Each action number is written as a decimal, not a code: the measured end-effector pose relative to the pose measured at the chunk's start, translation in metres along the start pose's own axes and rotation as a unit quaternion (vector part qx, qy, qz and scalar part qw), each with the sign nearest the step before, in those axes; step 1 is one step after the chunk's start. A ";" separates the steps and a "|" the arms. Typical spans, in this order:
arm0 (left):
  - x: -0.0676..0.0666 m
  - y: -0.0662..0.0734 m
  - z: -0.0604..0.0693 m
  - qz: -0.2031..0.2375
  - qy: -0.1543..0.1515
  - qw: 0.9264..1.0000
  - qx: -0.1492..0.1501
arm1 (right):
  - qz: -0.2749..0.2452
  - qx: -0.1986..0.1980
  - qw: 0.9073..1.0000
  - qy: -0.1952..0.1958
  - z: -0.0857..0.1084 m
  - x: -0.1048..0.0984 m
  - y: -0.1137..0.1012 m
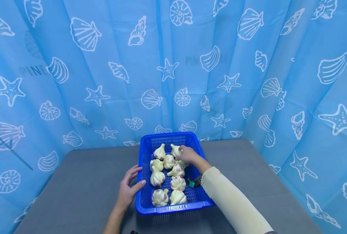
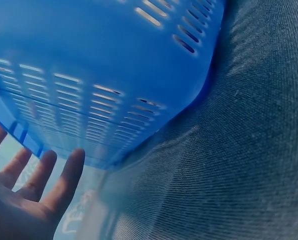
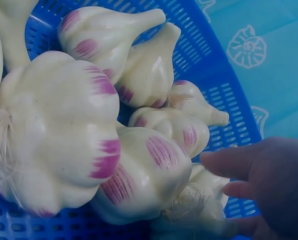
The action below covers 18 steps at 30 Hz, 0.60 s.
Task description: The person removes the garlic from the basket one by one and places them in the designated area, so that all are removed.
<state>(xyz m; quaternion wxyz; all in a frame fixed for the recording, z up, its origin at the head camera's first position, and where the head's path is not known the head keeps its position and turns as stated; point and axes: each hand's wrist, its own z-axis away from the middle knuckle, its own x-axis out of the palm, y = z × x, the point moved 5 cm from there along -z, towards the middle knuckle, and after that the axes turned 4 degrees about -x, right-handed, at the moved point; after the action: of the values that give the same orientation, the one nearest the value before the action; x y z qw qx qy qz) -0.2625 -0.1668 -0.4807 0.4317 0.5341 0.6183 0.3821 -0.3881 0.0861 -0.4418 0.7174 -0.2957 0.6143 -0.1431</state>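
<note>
1. Nearest the camera, two forearms rise from the bottom edge: the bare left forearm (image 1: pixel 113 221) and the right one in a pale sleeve (image 1: pixel 235 201).
2. Leftmost, grey table (image 1: pixel 83 188), backed by blue curtain (image 1: pixel 118 42) with white shells and starfish.
3. Left hand (image 1: pixel 128 188): unclenched, fingers spread and thumb at the basket's left rim.
4. Blue basket (image 1: pixel 150 210) on the table, holding garlic bulbs (image 1: pixel 157 178), white with purple streaks.
5. Right hand (image 1: pixel 188 155), inside the basket's far right part, its fingers at a bulb (image 1: pixel 174 149); blurred and partly hidden, so I cannot tell whether it grasps.
</note>
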 end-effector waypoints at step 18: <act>0.000 -0.005 0.000 -0.007 0.003 1.000 -0.022 | 0.070 -0.017 0.997 -0.007 0.000 -0.005 -0.001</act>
<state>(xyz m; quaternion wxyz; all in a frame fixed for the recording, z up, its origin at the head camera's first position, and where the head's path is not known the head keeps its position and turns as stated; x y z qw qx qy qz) -0.2638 -0.1678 -0.4856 0.4443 0.5191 0.6150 0.3937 -0.3893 0.0880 -0.4377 0.7250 -0.2653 0.6306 -0.0803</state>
